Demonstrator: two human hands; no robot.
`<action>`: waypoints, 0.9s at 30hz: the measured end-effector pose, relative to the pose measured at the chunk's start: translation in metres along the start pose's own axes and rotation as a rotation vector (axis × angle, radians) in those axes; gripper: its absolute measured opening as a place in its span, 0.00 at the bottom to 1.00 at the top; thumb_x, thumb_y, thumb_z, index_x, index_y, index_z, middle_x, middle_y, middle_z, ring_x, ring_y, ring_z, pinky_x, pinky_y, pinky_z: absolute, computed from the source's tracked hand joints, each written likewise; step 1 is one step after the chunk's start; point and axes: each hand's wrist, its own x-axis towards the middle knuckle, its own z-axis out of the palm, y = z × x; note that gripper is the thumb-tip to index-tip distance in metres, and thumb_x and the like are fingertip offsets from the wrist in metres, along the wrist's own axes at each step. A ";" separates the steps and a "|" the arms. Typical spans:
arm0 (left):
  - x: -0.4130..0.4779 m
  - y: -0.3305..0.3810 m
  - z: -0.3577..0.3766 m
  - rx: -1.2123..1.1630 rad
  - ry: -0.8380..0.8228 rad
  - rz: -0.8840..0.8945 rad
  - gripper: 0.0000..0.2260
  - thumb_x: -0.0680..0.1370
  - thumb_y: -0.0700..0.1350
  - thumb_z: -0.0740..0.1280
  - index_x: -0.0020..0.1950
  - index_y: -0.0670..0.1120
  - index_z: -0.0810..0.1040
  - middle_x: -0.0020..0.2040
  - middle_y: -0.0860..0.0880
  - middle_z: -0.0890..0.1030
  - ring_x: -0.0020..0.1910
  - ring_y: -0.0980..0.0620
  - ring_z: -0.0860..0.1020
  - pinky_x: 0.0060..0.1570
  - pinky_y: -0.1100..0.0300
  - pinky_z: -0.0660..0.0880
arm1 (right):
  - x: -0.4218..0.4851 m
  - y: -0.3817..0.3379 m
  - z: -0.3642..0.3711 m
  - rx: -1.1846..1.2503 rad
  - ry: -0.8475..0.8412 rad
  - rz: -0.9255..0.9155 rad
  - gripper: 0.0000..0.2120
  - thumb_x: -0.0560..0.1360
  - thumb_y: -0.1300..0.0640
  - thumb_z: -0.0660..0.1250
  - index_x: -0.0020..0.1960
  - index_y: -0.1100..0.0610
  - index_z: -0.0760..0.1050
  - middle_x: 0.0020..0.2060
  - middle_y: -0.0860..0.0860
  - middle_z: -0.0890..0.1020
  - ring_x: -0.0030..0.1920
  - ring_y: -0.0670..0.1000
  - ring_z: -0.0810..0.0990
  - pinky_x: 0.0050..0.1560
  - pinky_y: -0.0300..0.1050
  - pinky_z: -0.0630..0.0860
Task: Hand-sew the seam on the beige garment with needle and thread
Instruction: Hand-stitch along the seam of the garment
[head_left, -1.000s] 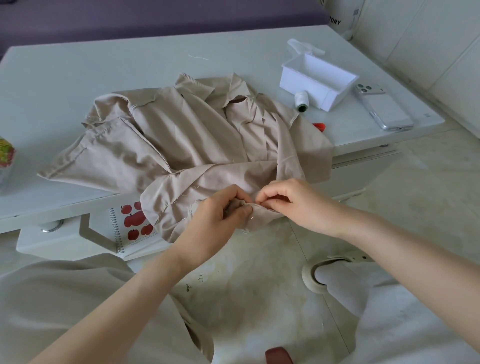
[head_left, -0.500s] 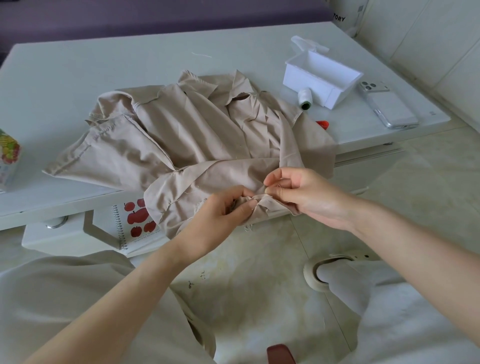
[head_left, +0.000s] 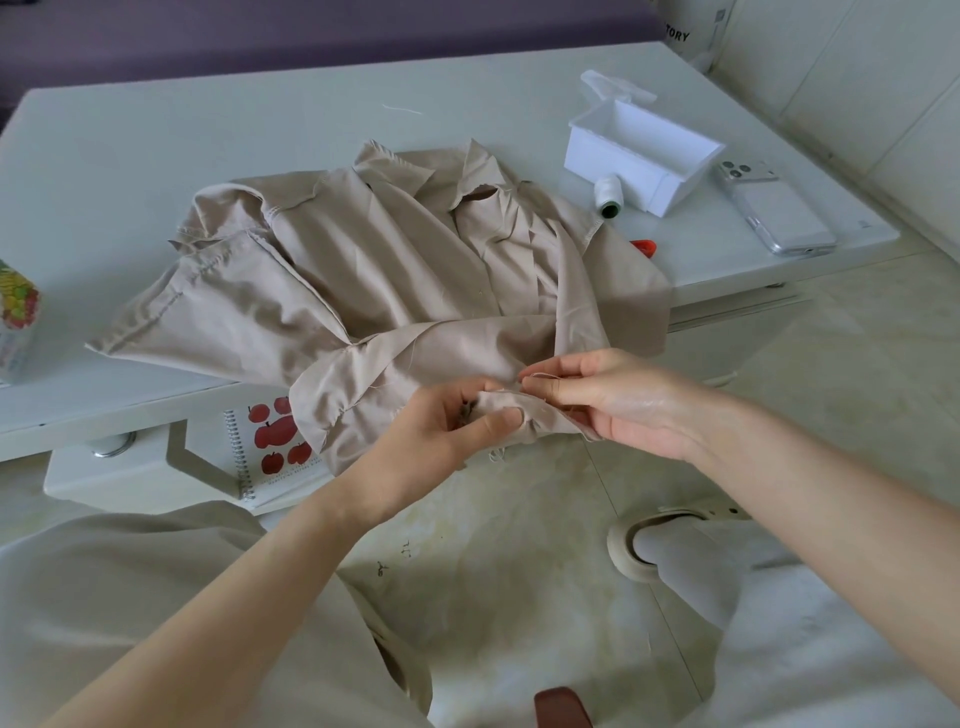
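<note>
The beige garment (head_left: 374, 280) lies crumpled on the white table (head_left: 156, 135), its near edge hanging over the front. My left hand (head_left: 441, 431) grips a fold of that hanging edge, thumb pressed on top of the cloth. My right hand (head_left: 608, 400) is just to the right of it, thumb and forefinger pinching at the seam, with a short loop of pale thread (head_left: 543, 375) showing at the fingertips. The needle itself is too small to make out.
A white open box (head_left: 644, 150), a thread spool (head_left: 609, 196), an orange-red tool (head_left: 644, 247) and a phone (head_left: 776, 213) sit at the table's right. A colourful carton (head_left: 15, 322) stands at the left edge. An apple-print notebook (head_left: 270, 452) lies on the shelf below. Tiled floor lies underneath.
My right hand has shifted slightly up and right from the left hand, turning palm-up, and a bit of thread now shows at its fingertips. The left hand keeps its hold on the fold.
</note>
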 end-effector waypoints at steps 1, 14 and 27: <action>0.000 -0.001 0.000 0.010 0.012 0.007 0.07 0.74 0.53 0.69 0.41 0.51 0.80 0.33 0.51 0.71 0.37 0.53 0.70 0.44 0.50 0.71 | -0.001 0.000 0.000 0.001 -0.012 0.001 0.05 0.71 0.62 0.69 0.48 0.59 0.79 0.40 0.52 0.84 0.41 0.46 0.82 0.48 0.37 0.79; 0.006 -0.009 -0.002 0.122 0.142 -0.035 0.12 0.79 0.48 0.65 0.50 0.39 0.78 0.37 0.44 0.71 0.38 0.51 0.71 0.50 0.40 0.77 | -0.008 0.002 0.000 -0.572 0.088 -0.321 0.06 0.76 0.57 0.67 0.49 0.55 0.82 0.27 0.41 0.80 0.29 0.36 0.75 0.34 0.26 0.68; 0.013 -0.021 0.000 0.159 0.108 -0.012 0.20 0.74 0.54 0.67 0.47 0.35 0.76 0.36 0.46 0.67 0.36 0.50 0.66 0.40 0.54 0.66 | 0.005 -0.031 -0.008 -0.606 0.369 -0.517 0.09 0.77 0.48 0.64 0.43 0.52 0.76 0.28 0.45 0.72 0.25 0.37 0.70 0.29 0.27 0.64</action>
